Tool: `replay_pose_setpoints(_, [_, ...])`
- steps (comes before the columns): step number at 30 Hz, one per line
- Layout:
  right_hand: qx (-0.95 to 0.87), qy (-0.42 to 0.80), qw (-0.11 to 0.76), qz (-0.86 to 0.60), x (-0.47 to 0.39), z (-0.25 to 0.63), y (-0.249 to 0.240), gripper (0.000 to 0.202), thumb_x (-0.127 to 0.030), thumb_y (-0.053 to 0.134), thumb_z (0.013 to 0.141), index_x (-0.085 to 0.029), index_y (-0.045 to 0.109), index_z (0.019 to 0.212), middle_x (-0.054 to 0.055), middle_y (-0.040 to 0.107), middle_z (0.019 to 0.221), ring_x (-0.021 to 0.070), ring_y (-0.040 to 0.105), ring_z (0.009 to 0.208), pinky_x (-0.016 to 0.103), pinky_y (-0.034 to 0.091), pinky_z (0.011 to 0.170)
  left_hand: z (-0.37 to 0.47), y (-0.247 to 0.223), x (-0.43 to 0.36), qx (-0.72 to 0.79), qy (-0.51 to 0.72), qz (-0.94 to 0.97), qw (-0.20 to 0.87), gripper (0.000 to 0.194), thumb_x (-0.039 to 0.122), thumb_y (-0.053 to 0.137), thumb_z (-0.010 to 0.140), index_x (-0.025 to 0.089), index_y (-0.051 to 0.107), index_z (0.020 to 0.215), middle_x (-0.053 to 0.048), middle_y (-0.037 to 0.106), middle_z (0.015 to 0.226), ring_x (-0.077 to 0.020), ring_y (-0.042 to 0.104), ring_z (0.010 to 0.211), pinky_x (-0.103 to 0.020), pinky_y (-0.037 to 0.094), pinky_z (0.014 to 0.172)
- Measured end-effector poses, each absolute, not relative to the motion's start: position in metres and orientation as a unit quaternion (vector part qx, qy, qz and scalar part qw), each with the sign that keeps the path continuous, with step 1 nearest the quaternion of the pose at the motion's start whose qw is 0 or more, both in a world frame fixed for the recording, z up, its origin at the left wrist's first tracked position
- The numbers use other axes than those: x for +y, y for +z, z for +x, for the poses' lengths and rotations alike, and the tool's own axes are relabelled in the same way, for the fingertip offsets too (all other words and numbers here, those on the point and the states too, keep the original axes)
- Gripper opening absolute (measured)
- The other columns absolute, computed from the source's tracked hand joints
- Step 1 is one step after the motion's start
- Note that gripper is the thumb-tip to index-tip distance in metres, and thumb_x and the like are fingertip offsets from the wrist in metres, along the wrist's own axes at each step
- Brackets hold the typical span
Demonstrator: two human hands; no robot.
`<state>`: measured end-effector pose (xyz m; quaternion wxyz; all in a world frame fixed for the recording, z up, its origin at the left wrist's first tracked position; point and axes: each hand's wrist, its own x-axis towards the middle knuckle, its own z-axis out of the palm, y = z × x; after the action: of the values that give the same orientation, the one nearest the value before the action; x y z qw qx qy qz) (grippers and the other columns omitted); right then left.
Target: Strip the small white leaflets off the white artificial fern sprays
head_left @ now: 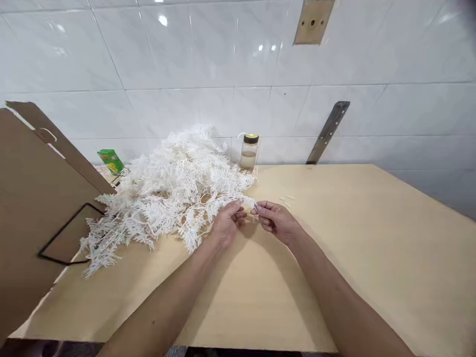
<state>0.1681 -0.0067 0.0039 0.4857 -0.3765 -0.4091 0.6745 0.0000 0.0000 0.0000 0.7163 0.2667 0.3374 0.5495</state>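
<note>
The left hand (227, 224) and the right hand (277, 219) meet near the middle of the pale wood-coloured flat tabletop (372, 238), fingertips close together but apart. Between them is a thin white feathery sprig (247, 200), at the right near edge of the big loose heap of white feathery plant-like sprays (182, 173); whether it is joined to the heap I cannot tell. The left thumb and forefinger are pinched together on the sprig, the other fingers curled. The right thumb and forefinger are narrowed on a small grey piece (256, 208) at the sprig's right end, too small to make out, with the remaining fingers bent inward.

The heap spreads over the left half of the tabletop. At its far right side stands a clear jar with a dark yellow-rimmed lid (248, 153), partly filled with something cloudy. A few slim whitish scraps (287, 201) lie just to the far right of the right hand. On the far left a small green box (110, 161) leans tilted, near a large brown cardboard panel (33, 198). A dark perforated metal strip (327, 133) slants against the far wall of glossy white tiles (167, 49)
</note>
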Motion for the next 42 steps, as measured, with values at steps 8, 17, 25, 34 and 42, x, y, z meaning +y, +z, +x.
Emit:
replay_pose_setpoints(8, [-0.401, 0.647, 0.517, -0.392, -0.01, 0.166, 0.009, 0.037, -0.038, 0.084, 0.065, -0.02, 0.065, 0.09, 0.002, 0.07, 0.085, 0.0043, 0.037, 0.047, 0.022, 0.025, 0.041, -0.003, 0.006, -0.008, 0.317, 0.53, 0.286, 0.733, 0.026, 0.027, 0.08, 0.063, 0.013, 0.064, 0.08, -0.007, 0.069, 0.076, -0.0154, 0.064, 0.069, -0.029, 0.047, 0.069])
replay_pose_setpoints(17, [-0.411, 0.613, 0.52, -0.43, -0.006, 0.161, 0.004, 0.042, -0.043, 0.083, 0.062, -0.018, 0.064, 0.09, 0.004, 0.071, 0.087, 0.0051, 0.039, 0.048, 0.022, 0.03, 0.043, -0.008, -0.003, -0.002, 0.368, 0.512, 0.338, 0.699, 0.036, 0.035, 0.08, 0.065, 0.016, 0.057, 0.085, -0.003, 0.066, 0.07, -0.0136, 0.061, 0.055, -0.026, 0.043, 0.055])
replay_pose_setpoints(25, [-0.432, 0.628, 0.49, -0.423, -0.007, 0.16, 0.005, 0.038, -0.042, 0.081, 0.064, -0.018, 0.062, 0.086, 0.003, 0.069, 0.082, 0.005, 0.04, 0.048, 0.021, 0.03, 0.042, -0.011, 0.0, 0.003, 0.332, 0.489, 0.362, 0.721, 0.034, 0.035, 0.079, 0.067, 0.01, 0.067, 0.087, -0.012, 0.07, 0.089, -0.02, 0.066, 0.083, -0.03, 0.049, 0.07])
replay_pose_setpoints(34, [-0.475, 0.56, 0.494, -0.465, -0.003, 0.157, -0.005, 0.038, -0.046, 0.081, 0.062, -0.018, 0.062, 0.08, -0.002, 0.056, 0.059, 0.0093, 0.047, 0.051, 0.021, 0.038, 0.043, -0.012, -0.003, 0.003, 0.432, 0.494, 0.423, 0.624, 0.035, 0.042, 0.079, 0.066, 0.011, 0.07, 0.077, -0.007, 0.065, 0.068, -0.0161, 0.061, 0.065, -0.029, 0.045, 0.062])
replay_pose_setpoints(42, [-0.523, 0.511, 0.488, -0.477, -0.001, 0.159, -0.008, 0.037, -0.049, 0.076, 0.068, -0.017, 0.06, 0.077, -0.004, 0.052, 0.057, 0.007, 0.042, 0.042, 0.023, 0.039, 0.04, -0.013, -0.001, 0.002, 0.427, 0.448, 0.476, 0.625, 0.03, 0.039, 0.078, 0.065, 0.012, 0.066, 0.071, -0.004, 0.062, 0.064, -0.0126, 0.055, 0.058, -0.026, 0.042, 0.057])
